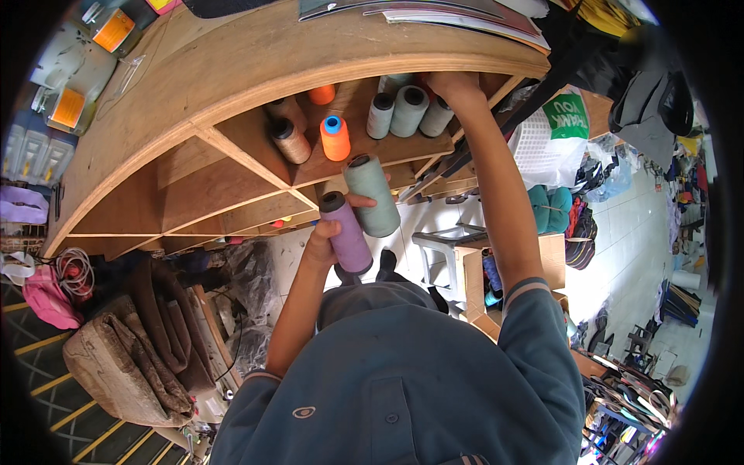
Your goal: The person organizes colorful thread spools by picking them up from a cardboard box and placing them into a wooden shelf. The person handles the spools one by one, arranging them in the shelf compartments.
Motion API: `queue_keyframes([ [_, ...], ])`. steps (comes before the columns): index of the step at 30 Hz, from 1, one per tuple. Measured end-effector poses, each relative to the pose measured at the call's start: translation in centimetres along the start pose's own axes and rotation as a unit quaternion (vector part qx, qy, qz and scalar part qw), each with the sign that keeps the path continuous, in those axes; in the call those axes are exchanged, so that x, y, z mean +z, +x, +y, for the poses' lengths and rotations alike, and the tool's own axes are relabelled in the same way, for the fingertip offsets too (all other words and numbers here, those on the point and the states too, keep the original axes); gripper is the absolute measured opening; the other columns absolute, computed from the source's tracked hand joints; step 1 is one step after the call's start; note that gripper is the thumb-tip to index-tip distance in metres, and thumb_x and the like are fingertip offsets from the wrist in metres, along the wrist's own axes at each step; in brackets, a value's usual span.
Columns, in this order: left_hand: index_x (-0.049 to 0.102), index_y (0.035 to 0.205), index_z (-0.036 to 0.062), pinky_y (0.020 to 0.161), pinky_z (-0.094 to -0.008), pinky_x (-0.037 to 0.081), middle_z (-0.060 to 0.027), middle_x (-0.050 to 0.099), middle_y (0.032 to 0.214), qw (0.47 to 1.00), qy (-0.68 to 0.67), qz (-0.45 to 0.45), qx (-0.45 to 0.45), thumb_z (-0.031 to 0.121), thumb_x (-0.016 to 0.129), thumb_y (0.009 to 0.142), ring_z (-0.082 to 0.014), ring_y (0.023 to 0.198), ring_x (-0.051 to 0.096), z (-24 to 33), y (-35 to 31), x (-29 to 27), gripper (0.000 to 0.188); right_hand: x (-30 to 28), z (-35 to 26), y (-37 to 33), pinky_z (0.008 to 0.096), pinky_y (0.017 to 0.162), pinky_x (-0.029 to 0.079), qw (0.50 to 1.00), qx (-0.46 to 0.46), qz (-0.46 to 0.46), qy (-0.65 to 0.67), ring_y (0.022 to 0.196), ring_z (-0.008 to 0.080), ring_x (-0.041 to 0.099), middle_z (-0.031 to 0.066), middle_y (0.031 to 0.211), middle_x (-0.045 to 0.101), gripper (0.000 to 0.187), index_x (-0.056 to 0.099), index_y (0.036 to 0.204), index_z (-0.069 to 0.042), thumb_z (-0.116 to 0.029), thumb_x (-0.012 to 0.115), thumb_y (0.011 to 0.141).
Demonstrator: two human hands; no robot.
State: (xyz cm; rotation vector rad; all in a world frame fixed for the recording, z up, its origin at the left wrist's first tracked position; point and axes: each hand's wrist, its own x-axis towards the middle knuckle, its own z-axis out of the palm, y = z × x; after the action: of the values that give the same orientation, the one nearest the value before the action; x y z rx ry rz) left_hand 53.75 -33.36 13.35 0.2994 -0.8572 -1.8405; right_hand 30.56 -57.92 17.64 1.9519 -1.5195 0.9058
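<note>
My left hand (321, 242) is closed round two large thread spools below the shelf's front edge: a purple thread spool (351, 242) and a grey-green thread spool (373, 200), side by side and tilted. My right hand (459, 87) reaches into the right end of the shelf compartment; its fingers are hidden inside. Just beside it stand several grey-green spools (408, 113) with black cores. Further left on the same board are an orange spool (335, 141) with a blue core and a brown spool (291, 142). Another orange spool (322, 94) sits behind them.
The wooden shelf unit (217, 97) curves across the top, with papers (457, 22) and glass jars (68, 108) on it. A grey stool (440, 252) and cardboard box (474, 291) stand below. Folded brown material (128, 364) lies at left, a plastic bag (546, 143) at right.
</note>
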Motion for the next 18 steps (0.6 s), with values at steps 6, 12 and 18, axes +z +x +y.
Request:
queue_keyframes([
  [6,0.063,0.113,0.0088,0.102,-0.0543,0.038,-0.025,0.03,0.146,0.998,0.018,-0.06,0.029,0.051,0.065,0.072,-0.0461,0.125,0.045,1.1,1.7,0.6,0.059,-10.8,-4.3,-0.3,0.0364,0.081,0.05,0.957,0.036,-0.188,0.219,0.098,0.0303,0.063,0.0127,0.107,0.066,0.036,0.061,0.116,-0.006,-0.025,0.067,0.085],
  [12,0.062,0.104,-0.0042,0.103,-0.0406,0.039,-0.021,0.042,0.138,0.988,0.131,-0.042,-0.073,0.042,0.065,0.064,-0.031,0.122,0.051,1.8,2.8,0.5,0.061,-15.7,-6.2,-4.5,0.0244,0.075,0.048,0.636,0.123,-0.479,0.592,0.088,0.0082,0.057,0.0046,0.097,0.063,0.037,0.059,0.118,-0.001,-0.024,0.065,0.09],
  [18,0.063,0.098,-0.0014,0.104,-0.0453,0.04,-0.0212,0.041,0.141,0.983,0.143,0.096,-0.065,0.039,0.067,0.066,-0.0327,0.123,0.05,2.2,2.0,1.7,0.051,-14.9,-5.2,-4.2,0.0247,0.068,0.048,0.773,0.079,-0.26,0.574,0.079,0.0073,0.056,0.0046,0.096,0.063,0.035,0.059,0.116,0.001,-0.022,0.065,0.091],
])
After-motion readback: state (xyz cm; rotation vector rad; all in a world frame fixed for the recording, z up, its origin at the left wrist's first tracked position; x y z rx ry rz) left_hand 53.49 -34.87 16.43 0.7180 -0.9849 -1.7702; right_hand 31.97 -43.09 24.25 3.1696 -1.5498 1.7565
